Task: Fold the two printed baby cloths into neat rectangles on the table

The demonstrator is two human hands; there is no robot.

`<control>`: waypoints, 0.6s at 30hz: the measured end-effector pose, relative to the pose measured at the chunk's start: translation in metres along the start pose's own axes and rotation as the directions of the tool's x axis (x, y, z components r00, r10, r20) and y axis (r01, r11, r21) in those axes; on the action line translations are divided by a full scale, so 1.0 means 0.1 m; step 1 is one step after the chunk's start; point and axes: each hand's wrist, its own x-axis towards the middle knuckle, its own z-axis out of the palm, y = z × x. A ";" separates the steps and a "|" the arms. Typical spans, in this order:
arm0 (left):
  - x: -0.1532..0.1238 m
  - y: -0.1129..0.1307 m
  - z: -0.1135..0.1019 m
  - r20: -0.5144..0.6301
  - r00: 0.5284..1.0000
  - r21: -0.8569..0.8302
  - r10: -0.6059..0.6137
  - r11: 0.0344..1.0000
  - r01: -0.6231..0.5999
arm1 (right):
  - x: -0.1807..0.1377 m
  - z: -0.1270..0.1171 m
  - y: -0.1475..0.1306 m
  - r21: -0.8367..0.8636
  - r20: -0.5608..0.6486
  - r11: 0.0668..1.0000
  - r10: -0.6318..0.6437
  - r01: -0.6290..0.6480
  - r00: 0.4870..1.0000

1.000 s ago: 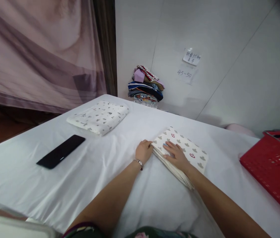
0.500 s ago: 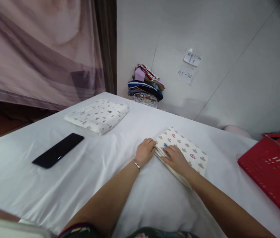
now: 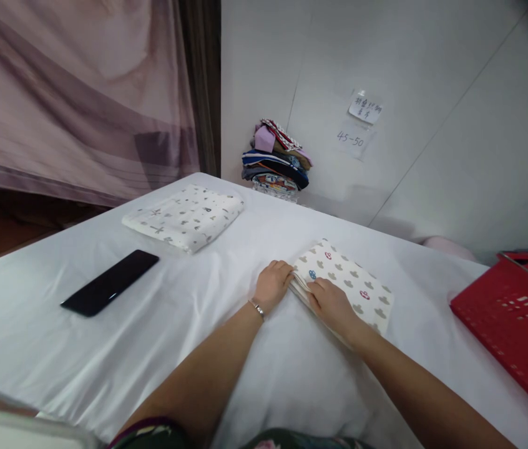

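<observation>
A folded white cloth [image 3: 346, 274] with grey, red and blue prints lies on the white-covered table [image 3: 264, 231]. Its near left corner is pinched by my left hand [image 3: 273, 285], which wears a silver bracelet at the wrist. Along the near edge, my right hand [image 3: 334, 305] is closed around the cloth's layers, thumb and fingers curled at the fold. Part of that edge is hidden under the right hand and forearm. Farther left lies a second folded white cloth [image 3: 186, 218] with small dark prints, apart from both hands.
A black phone-like slab [image 3: 110, 284] lies on the left of the table. At the right stands a red plastic basket [image 3: 512, 330]. Beyond the far edge is a stack of folded fabrics [image 3: 276, 162] by the wall, with paper notes [image 3: 364, 109] above. A pink curtain [image 3: 81, 93] hangs at left.
My right hand's fingers have closed in on the near edge of the cloth, where they were more spread before. The left hand keeps its place at the corner.
</observation>
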 end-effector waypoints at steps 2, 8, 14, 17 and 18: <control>0.00 0.00 0.00 0.010 1.000 0.007 -0.003 1.000 0.003 | 0.00 0.02 -0.02 -0.013 0.013 1.000 0.002 -0.002 1.000; -0.01 -0.02 0.01 0.004 1.000 -0.007 0.013 1.000 -0.013 | 0.07 -0.09 -0.03 -0.043 0.086 0.999 0.021 -0.017 0.996; -0.02 -0.04 0.02 -0.005 0.999 0.008 0.042 0.999 -0.042 | 0.13 -0.04 -0.10 -0.114 0.098 0.993 0.053 -0.042 0.994; -0.03 -0.04 0.02 0.001 0.999 0.012 0.045 0.999 -0.045 | 0.12 0.02 -0.10 -0.128 0.087 0.991 0.046 -0.035 0.995; -0.03 -0.03 0.02 0.001 0.999 0.011 0.043 0.999 -0.043 | 0.13 0.01 -0.10 -0.122 0.094 0.992 0.043 -0.032 0.995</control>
